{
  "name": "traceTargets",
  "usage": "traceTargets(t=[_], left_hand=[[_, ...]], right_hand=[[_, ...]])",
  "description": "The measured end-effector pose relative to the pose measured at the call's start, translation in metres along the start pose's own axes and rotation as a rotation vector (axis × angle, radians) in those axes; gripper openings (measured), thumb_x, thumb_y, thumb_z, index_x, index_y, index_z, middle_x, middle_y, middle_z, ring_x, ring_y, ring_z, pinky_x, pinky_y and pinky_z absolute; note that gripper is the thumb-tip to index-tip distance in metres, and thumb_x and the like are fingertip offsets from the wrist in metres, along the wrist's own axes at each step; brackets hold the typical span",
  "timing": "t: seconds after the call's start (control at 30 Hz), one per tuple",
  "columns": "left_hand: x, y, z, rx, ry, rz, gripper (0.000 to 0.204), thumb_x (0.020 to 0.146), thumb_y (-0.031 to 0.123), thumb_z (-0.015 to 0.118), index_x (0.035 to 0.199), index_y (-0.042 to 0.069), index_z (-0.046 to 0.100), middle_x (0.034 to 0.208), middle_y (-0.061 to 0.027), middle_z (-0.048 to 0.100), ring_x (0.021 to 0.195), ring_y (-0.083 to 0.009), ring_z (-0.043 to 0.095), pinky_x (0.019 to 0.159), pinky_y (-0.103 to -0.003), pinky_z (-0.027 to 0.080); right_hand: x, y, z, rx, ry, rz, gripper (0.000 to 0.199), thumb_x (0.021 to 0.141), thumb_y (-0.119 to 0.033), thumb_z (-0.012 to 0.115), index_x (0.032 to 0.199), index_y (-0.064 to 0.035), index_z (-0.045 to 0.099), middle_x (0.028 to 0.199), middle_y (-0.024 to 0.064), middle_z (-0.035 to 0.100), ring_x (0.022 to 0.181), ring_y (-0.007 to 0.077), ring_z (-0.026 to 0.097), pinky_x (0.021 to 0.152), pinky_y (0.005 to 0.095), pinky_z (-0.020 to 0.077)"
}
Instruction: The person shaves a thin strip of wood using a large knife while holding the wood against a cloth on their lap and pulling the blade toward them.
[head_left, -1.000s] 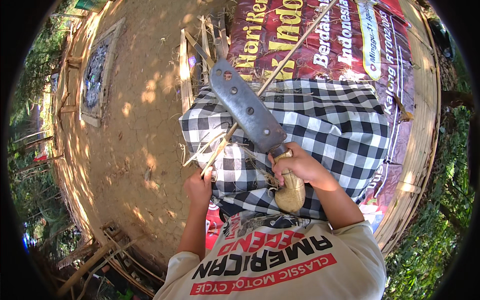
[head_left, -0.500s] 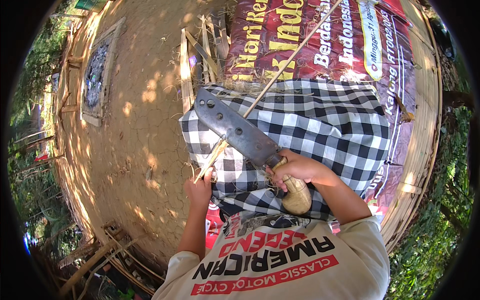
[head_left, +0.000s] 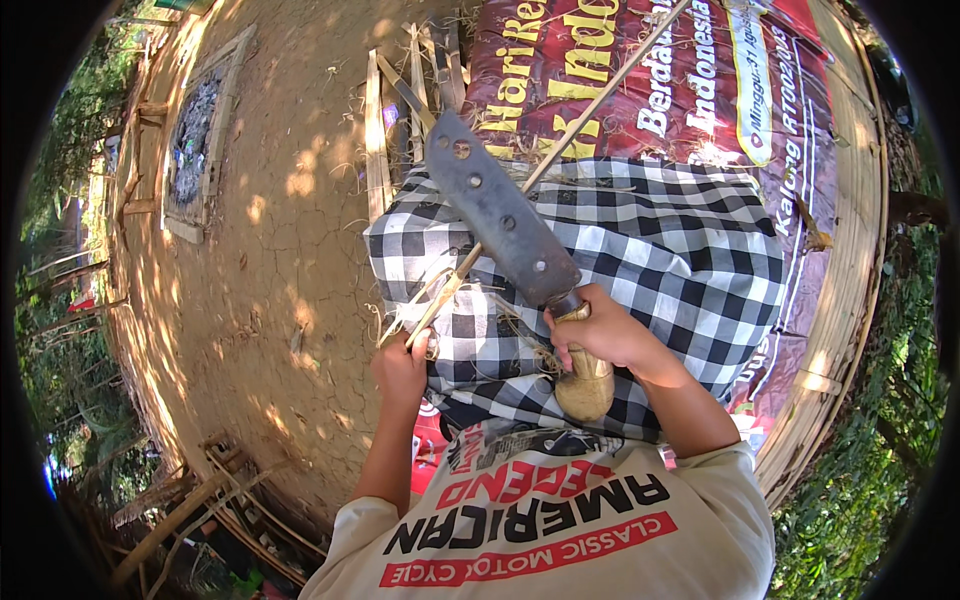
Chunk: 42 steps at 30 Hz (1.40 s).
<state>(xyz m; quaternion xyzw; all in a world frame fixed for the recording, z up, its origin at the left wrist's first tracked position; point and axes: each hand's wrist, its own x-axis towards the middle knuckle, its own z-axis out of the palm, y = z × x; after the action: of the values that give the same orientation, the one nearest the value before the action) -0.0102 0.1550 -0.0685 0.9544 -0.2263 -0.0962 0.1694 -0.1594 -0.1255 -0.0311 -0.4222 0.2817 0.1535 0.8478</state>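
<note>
In my right hand [head_left: 603, 328] is a machete [head_left: 503, 215], gripped by its pale wooden handle with a rounded butt. Its broad dark blade has several holes and points up and to the left. My left hand [head_left: 402, 362] is closed around the near end of a long thin bamboo strip [head_left: 590, 110]. From there the strip runs up and right, passing beneath the blade, and leaves the picture at the top. Thin curled shavings [head_left: 425, 300] hang by the left hand. A black-and-white checked cloth [head_left: 650, 260] covers my lap under both hands.
Beyond the cloth lies a red printed banner [head_left: 640, 90] strewn with shavings, over a bamboo-slat platform [head_left: 835, 330]. Split bamboo pieces [head_left: 375, 140] rest left of the banner. Cracked bare earth [head_left: 270, 300] spreads leftward to a framed ash pit [head_left: 195, 140].
The machete has moved up and to the right along the strip, its blade turned steeper. My left hand has barely shifted and keeps its hold.
</note>
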Motion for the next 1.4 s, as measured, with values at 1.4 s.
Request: traceTargets(t=[1.4], left_hand=[[0.001,-0.001,-0.003,-0.081,0.020,0.085,0.035,0.090,0.038,0.062,0.082,0.004,0.070,0.064,-0.0182,0.061,0.056,-0.0375,0.059,0.052,-0.044,0.044]], right_hand=[[-0.012,-0.008,0.011,-0.186,-0.011,0.049,0.010,0.072,-0.001,0.057,0.081,0.0036,0.056,0.059,0.0076,0.057,0.049,0.0155,0.057,0.049,0.0288,0.0445]])
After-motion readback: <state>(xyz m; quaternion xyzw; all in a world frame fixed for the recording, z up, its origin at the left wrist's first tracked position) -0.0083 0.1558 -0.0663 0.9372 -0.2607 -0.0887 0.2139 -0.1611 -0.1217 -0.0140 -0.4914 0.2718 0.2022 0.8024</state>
